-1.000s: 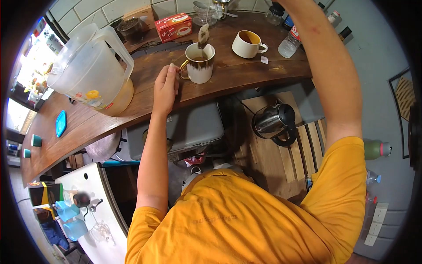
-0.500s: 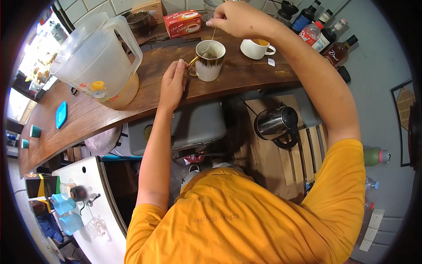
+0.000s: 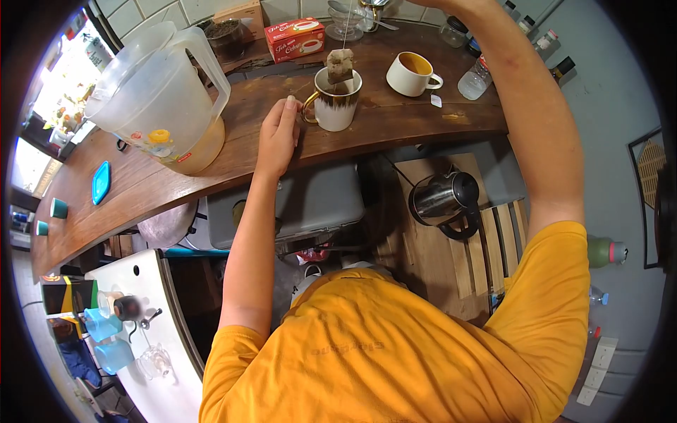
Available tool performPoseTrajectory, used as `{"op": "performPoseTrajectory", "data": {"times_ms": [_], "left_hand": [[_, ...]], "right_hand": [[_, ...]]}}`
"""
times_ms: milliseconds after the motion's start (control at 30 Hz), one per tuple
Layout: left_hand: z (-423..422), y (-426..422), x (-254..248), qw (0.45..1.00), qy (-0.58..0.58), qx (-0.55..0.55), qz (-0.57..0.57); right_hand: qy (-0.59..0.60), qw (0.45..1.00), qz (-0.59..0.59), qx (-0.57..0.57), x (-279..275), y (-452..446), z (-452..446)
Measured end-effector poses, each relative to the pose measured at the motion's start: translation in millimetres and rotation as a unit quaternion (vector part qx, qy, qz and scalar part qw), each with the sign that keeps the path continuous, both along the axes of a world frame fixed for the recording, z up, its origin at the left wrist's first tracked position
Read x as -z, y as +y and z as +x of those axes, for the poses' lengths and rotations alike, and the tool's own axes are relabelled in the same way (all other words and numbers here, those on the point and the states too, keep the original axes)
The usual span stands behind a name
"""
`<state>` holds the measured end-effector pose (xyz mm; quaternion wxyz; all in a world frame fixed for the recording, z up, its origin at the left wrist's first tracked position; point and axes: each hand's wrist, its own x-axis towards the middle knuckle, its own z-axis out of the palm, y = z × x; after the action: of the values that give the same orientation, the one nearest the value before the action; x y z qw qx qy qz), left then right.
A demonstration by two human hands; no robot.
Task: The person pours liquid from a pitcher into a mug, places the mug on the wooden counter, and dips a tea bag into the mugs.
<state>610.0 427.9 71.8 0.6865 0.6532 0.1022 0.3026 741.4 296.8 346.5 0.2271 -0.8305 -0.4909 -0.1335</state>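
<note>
The white mug with gold-and-black brushed trim stands upright on the wooden counter. My left hand is closed at its gold handle. Above the mug's mouth hangs a wet tea bag on a string that runs up out of the frame. My right arm reaches over the counter to the top edge; only a sliver of my right hand shows, its fingers cut off. To the right is a white cup with a yellow inside, a tea tag hanging by it. A red tea box sits behind.
A large clear plastic pitcher stands left on the wooden counter, near a blue lid. Bottles line the right end. Glass bowls and a spoon are at the back. A steel kettle sits below the counter.
My right hand has risen, mostly leaving the frame at the top. The tea bag has come up out of the mug on its string. My left hand has stayed at the handle.
</note>
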Motion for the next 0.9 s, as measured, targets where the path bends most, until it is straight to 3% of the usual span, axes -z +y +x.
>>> {"op": "performPoseTrajectory", "data": {"times_ms": [300,900], "left_hand": [[0.4,0.0,0.8,1.000,-0.003,0.002,-0.004],[0.7,0.0,-0.1,1.000,-0.006,0.005,-0.003]], "right_hand": [[0.063,0.998,0.009,-0.003,-5.7,-2.3,-7.1],[0.015,0.999,-0.007,-0.037,-0.4,-2.5,0.5]]}}
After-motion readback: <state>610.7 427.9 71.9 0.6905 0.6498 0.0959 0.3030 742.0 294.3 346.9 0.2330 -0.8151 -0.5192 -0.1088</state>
